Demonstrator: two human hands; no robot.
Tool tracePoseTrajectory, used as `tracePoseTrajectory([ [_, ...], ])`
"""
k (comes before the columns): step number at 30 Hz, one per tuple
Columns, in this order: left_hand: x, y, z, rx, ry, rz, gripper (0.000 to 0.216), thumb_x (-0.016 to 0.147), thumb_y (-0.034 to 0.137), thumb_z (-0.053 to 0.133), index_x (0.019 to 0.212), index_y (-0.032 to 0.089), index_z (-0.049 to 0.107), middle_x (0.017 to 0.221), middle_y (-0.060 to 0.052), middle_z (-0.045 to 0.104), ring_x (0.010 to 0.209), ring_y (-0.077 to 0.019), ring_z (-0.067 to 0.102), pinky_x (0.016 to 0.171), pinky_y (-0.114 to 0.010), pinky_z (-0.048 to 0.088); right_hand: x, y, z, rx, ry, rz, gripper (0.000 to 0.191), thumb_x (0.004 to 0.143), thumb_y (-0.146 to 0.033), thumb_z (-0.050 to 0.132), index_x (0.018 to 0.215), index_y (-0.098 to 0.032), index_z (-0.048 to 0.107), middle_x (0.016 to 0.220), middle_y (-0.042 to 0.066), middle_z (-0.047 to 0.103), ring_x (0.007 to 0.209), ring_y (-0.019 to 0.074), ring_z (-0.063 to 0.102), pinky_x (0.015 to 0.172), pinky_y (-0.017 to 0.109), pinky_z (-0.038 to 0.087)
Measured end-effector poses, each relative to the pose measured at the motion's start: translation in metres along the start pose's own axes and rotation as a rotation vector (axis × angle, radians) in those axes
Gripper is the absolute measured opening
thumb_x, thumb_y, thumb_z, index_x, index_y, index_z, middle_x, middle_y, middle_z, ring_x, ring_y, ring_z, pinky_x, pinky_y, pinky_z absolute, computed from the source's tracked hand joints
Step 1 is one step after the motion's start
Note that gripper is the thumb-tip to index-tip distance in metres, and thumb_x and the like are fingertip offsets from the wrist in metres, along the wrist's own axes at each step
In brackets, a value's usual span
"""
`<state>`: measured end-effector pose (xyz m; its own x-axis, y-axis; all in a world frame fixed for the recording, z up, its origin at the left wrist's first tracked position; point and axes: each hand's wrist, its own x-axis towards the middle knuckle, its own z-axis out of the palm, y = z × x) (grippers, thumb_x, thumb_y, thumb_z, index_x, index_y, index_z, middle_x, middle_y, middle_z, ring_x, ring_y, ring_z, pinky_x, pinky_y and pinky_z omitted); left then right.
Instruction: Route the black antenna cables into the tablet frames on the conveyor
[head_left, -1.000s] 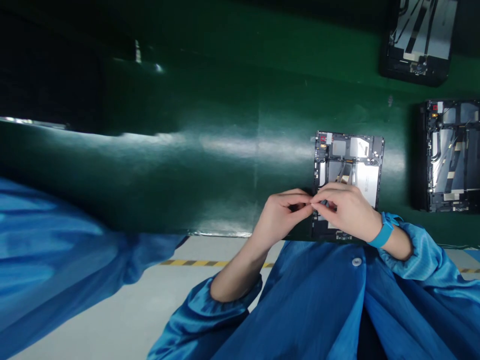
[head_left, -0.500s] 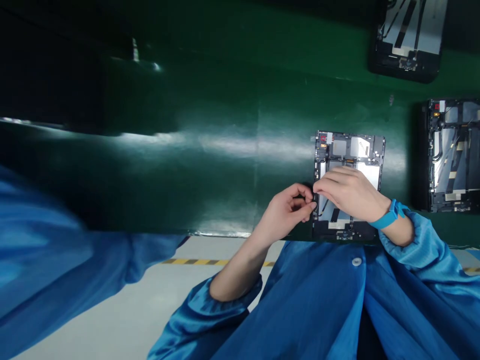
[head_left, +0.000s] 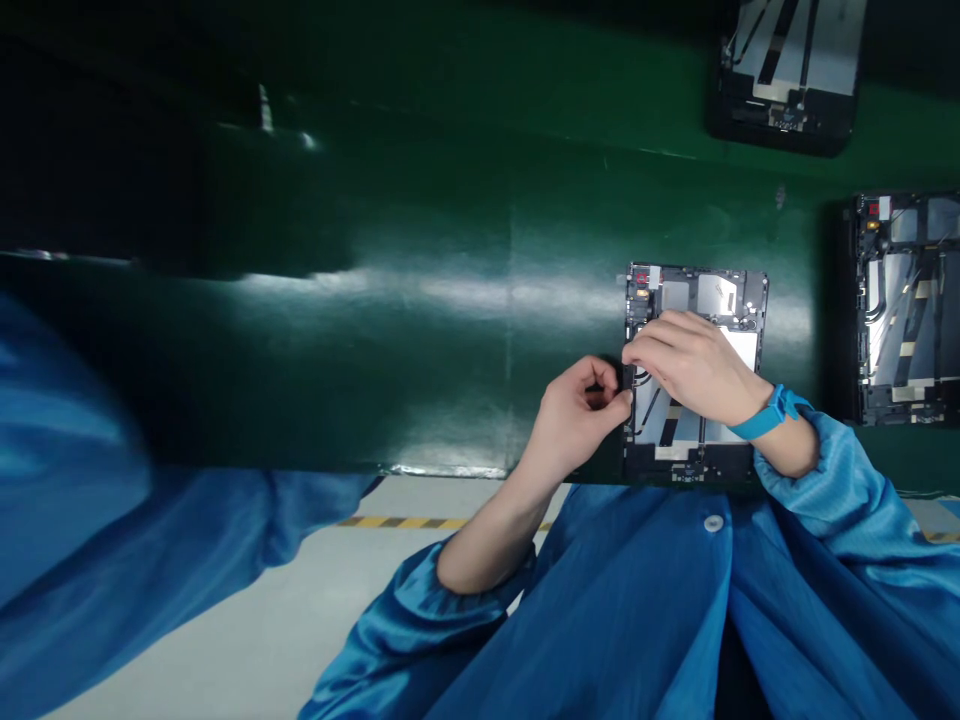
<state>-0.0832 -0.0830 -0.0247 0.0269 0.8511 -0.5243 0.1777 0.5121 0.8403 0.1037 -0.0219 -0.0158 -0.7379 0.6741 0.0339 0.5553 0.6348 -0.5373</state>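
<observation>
One opened tablet (head_left: pixel 686 425) lay at the green table's (head_left: pixel 420 385) near edge. The right hand (head_left: pixel 688 365) bunched over the tablet's left side; the left hand (head_left: pixel 581 410) curled beside it; whether either gripped anything, I couldn't tell. Another tablet (head_left: pixel 911 315) lay to the right.

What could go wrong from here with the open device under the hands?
The right hand is over the interior of the open device, so its fingers might snag the exposed black strip. The device sits close to the table's front edge, so a push toward the body could tip it off. The right hand also hides part of the interior, so a misplaced part might go unnoticed.
</observation>
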Motion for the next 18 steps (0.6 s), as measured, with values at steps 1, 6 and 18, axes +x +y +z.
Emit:
tracePoseTrajectory([
  [1, 0.0019, 0.0013, -0.0002, -0.003, 0.010, 0.008, 0.021, 0.068, 0.025, 0.072, 0.072, 0.020, 0.051, 0.068, 0.005, 0.052, 0.060, -0.0078, 0.047, 0.056, -0.019, 0.040, 0.0007, 0.0002, 0.0001, -0.014, 0.002, -0.005, 0.031, 0.108, -0.013, 0.043, 0.103, -0.021, 0.073, 0.100, 0.006, 0.073, 0.095, 0.0219, 0.058, 0.083, 0.035, 0.043],
  [6, 0.0070, 0.0026, -0.0021, -0.033, -0.042, 0.031, 0.023, 0.073, 0.025, 0.072, 0.077, 0.021, 0.050, 0.067, 0.007, 0.051, 0.053, -0.0063, 0.047, 0.050, -0.019, 0.037, 0.0030, 0.0006, 0.0013, -0.041, 0.003, -0.034, 0.028, 0.105, -0.008, 0.046, 0.104, -0.019, 0.072, 0.101, 0.006, 0.073, 0.096, 0.0224, 0.059, 0.083, 0.035, 0.044],
  [18, 0.0101, 0.0003, -0.0007, -0.060, -0.038, 0.005, 0.025, 0.069, 0.022, 0.071, 0.072, 0.023, 0.046, 0.059, 0.009, 0.047, 0.046, -0.0065, 0.044, 0.045, -0.020, 0.036, 0.0044, 0.0043, -0.0010, 0.011, 0.015, -0.002, 0.032, 0.109, -0.013, 0.042, 0.104, -0.022, 0.073, 0.101, 0.006, 0.073, 0.097, 0.0223, 0.057, 0.084, 0.036, 0.040],
])
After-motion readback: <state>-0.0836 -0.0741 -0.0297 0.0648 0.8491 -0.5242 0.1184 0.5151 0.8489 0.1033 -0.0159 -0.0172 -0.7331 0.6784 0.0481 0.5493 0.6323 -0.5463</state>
